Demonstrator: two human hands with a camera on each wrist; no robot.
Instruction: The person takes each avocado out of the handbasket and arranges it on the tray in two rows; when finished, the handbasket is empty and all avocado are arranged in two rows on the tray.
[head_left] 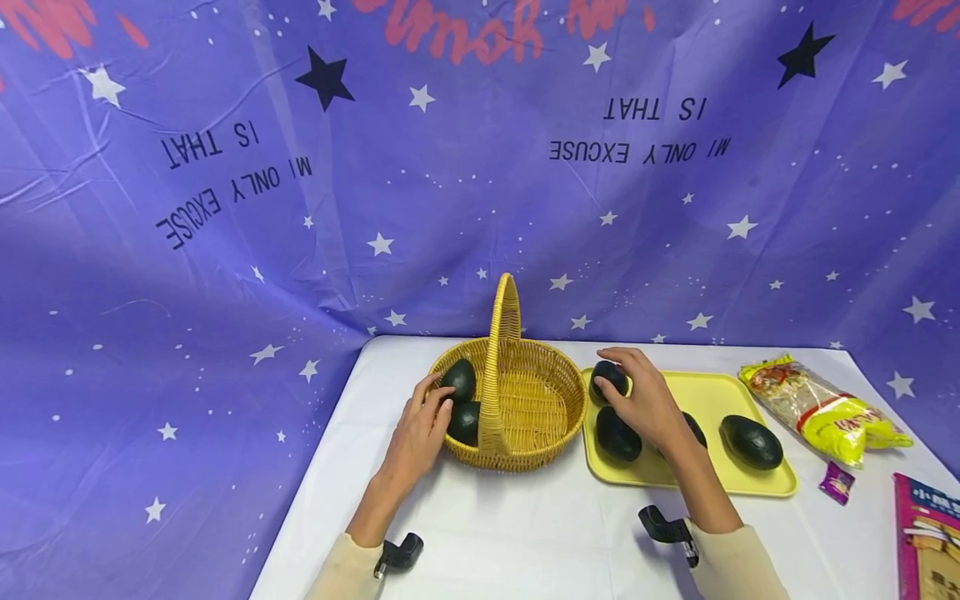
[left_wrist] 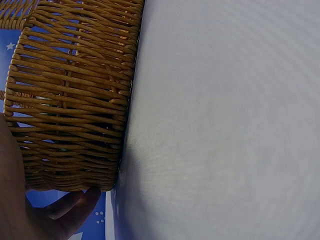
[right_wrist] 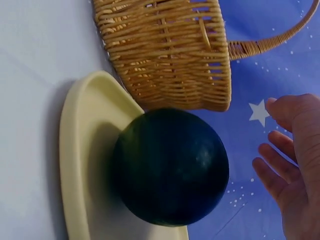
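My left hand (head_left: 420,429) grips the left rim of the yellow wicker basket (head_left: 558,383); in the left wrist view its fingers (left_wrist: 82,210) lie along the outer wall. Inside the basket's left half are two dark green avocados, one farther back (head_left: 459,379) and one nearer (head_left: 463,423). My right hand (head_left: 643,400) hovers over the back-left avocado (head_left: 609,382) on a yellow tray (head_left: 720,387), with thumb and fingers spread. In the right wrist view, those fingers have nothing between them, while a dark avocado (right_wrist: 172,167) sits apart from them.
The tray also carries a front-left avocado (head_left: 618,433), one partly hidden by my right wrist (head_left: 696,429) and one at right (head_left: 752,442). Right of it lie a yellow snack bag (head_left: 828,412), a small purple packet (head_left: 836,483) and a pink package (head_left: 926,542). The basket's tall handle (head_left: 495,358) arches upward.
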